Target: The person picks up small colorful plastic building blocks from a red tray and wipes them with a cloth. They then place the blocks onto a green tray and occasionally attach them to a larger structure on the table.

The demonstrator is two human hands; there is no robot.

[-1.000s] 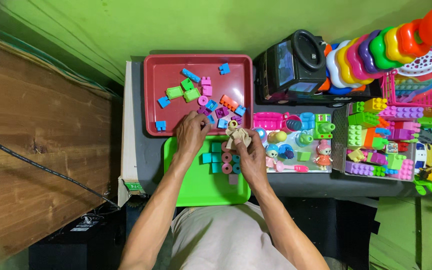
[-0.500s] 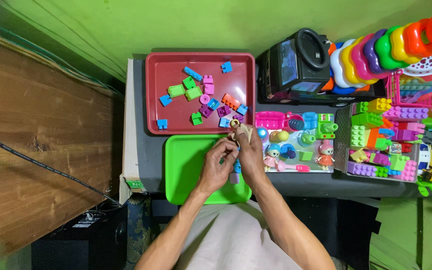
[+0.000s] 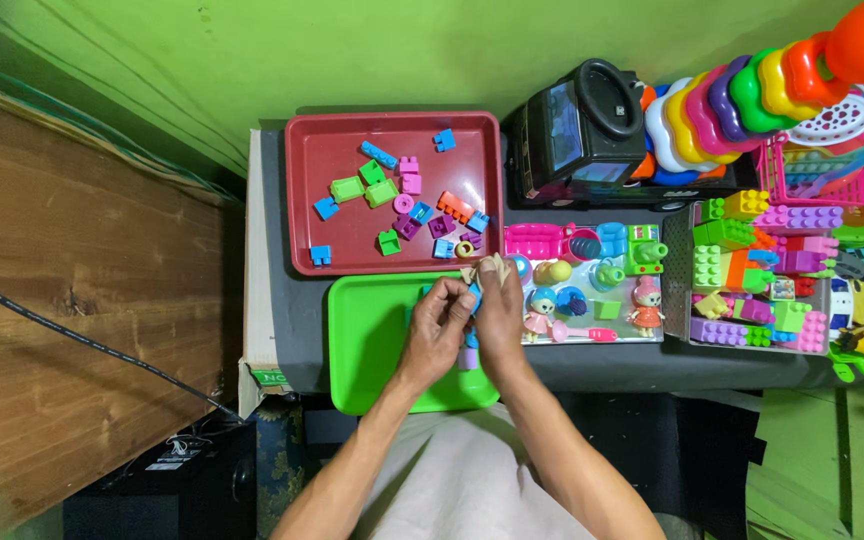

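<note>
Green walls are enclosing a grey table where the left hand [image 3: 435, 325] and right hand [image 3: 500, 305] are pinching a small blue block [image 3: 474, 292] together over the green tray [image 3: 372, 350] (more blocks lying just beyond the fingertips in the red tray [image 3: 302, 200]), apparently mid-join and needing a firm, aligned press.

Beyond the fingertips sits a black toy car [image 3: 592, 135]; right of them, stacking rings [image 3: 742, 95] and a doll playset [image 3: 592, 295].
</note>
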